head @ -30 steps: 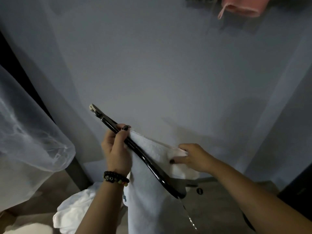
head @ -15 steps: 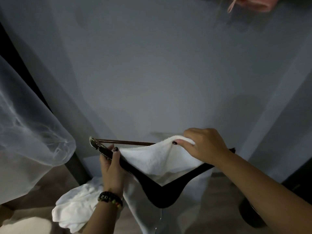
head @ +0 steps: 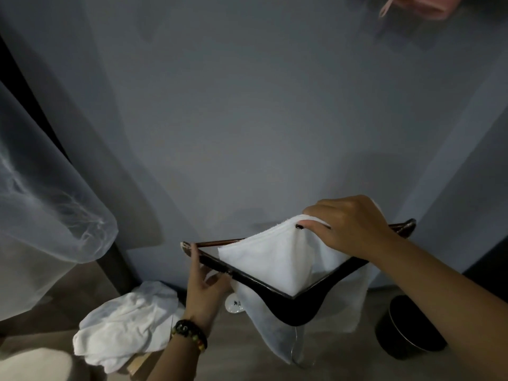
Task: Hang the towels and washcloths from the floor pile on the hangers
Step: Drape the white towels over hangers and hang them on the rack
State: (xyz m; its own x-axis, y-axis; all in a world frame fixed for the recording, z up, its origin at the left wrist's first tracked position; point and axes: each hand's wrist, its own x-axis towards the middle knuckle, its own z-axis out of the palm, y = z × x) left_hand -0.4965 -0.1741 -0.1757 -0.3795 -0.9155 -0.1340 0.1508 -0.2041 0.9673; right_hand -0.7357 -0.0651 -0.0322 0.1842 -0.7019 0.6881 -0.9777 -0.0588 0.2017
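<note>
The left hand [head: 204, 284] holds a dark wooden hanger [head: 286, 303] by one shoulder arm, its grip clamped there with the fingers curled up behind the arm and the thumb toward the tip; a beaded bracelet [head: 189, 335] sits on that wrist. The hanger is held upside down and tilted, its thick middle lowest and nearest the camera, its thin crossbar [head: 220, 242] on the far side, running from just above the left hand's fingertips across toward the right hand [head: 349, 226]. A white towel [head: 275, 259] is draped over that crossbar. The right hand's grip is pinched on the towel's upper folded edge at the bar, thumb underneath and fingers curled over the top. From that pinch the cloth falls down through the hanger's triangle and out below it, with more of it hanging beyond the hanger's right arm, beneath the right forearm. Below and to the left of the left hand, a pile of white cloths [head: 123, 323] lies crumpled on the floor [head: 233, 361]. A dark round container [head: 406, 334] stands on the floor below the right forearm. High above the right hand, at the top edge, hangs a pink cloth [head: 423, 5]. Far left of the left hand is a sheer white curtain [head: 46, 215].
</note>
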